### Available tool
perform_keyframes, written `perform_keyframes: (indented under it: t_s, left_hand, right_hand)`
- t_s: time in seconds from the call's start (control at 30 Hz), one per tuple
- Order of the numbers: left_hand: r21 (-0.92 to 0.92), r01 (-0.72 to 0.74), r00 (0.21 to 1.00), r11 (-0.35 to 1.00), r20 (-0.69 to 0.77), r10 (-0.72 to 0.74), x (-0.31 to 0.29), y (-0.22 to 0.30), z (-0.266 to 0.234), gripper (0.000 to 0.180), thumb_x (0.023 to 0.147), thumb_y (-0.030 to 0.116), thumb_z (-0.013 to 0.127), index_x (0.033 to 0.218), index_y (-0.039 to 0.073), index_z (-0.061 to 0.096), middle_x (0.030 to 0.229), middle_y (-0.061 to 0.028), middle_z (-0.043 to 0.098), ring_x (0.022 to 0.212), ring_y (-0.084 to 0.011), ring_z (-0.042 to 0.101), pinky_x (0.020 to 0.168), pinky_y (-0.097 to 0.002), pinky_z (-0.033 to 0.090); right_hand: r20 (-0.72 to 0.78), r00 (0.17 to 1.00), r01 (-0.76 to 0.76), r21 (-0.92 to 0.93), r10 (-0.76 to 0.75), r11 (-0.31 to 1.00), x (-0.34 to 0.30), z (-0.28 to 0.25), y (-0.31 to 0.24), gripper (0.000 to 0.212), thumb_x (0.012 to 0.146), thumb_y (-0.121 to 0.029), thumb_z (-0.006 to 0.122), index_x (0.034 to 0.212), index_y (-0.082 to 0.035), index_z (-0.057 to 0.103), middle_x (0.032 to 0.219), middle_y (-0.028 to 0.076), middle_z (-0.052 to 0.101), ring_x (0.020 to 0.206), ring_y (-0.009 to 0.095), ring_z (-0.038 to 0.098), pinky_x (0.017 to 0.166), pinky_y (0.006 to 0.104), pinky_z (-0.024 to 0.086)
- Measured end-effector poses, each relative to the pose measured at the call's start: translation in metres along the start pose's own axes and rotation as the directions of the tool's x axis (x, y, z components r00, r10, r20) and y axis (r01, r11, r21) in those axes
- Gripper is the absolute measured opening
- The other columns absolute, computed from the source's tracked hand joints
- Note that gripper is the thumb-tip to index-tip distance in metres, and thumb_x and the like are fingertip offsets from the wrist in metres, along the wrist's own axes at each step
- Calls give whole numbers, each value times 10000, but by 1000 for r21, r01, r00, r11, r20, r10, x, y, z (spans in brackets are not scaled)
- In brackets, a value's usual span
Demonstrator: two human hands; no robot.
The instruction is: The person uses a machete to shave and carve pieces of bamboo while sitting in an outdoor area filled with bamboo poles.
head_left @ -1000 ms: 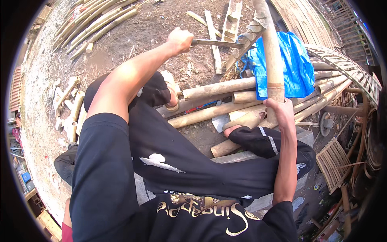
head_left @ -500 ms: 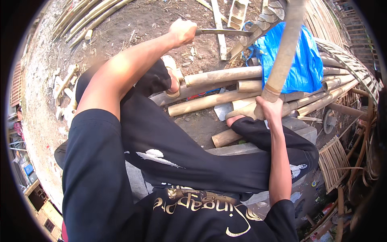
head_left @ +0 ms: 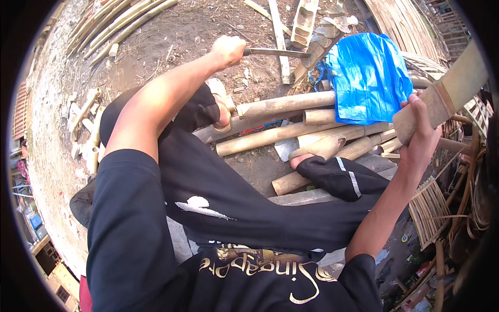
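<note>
The person's hands are well apart. The left hand is closed around the handle of a knife, its blade level and pointing right, the tip at a split, stepped length of bamboo; whether the two touch I cannot tell. The right hand grips the near end of a thick bamboo tube, thumb along its side, and the tube slants up to the right until the dark rim cuts it off. Between knife and tube lies a crumpled blue sheet, draped over the far part of a heap of bamboo poles and hiding what is under it. The poles lie crosswise in front of the person, and the sandalled right foot rests among their near ends. The left foot is beside the pole ends on the other side. Beyond the blade are a pale flat strip and an open trough of bamboo. Long thin poles lie together at upper left, and short offcuts litter the ground left of the bent left leg. The right forearm passes just beside a small slatted panel.
</note>
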State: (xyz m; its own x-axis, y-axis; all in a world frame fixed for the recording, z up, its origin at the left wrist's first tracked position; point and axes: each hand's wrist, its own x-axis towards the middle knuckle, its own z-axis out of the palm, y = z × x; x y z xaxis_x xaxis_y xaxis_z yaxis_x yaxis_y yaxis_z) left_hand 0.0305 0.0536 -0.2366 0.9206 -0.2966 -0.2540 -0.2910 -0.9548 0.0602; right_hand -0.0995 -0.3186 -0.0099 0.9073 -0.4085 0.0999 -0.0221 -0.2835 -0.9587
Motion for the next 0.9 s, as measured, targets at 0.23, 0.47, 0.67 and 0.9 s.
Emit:
perform_keyframes:
  t_s: [0.23,0.47,0.67,0.9]
  left_hand:
    - [-47,-40,995,998,-92,36,4,-9,15,190,788,152,644,875,4,726,858,-241,706,794,-390,716,734,-463,581]
    - [-59,-39,995,998,-98,33,18,5,43,176,768,121,628,823,-18,721,847,-256,705,780,-390,720,719,-460,581]
    - [58,-79,996,995,-24,81,17,-13,54,225,801,205,634,848,15,744,862,-223,723,819,-374,726,767,-449,577]
    - [-180,186,978,966,127,-164,17,32,54,442,783,367,694,943,-43,735,951,-282,713,912,-389,720,831,-461,573]
  right_hand:
    - [70,993,-73,-234,91,970,-43,33,162,331,717,-135,821,962,37,679,922,99,714,818,168,676,797,345,535]
    - [207,689,-570,-437,694,696,-86,34,212,334,680,-166,758,898,74,676,786,117,674,684,199,658,614,341,527]
    - [187,804,-496,-312,564,810,-69,26,199,258,702,-142,757,873,33,676,760,73,663,663,144,627,611,308,506]
    - [139,955,-236,-175,261,956,-35,26,173,291,710,-195,780,882,19,684,787,69,707,716,120,653,671,318,535]
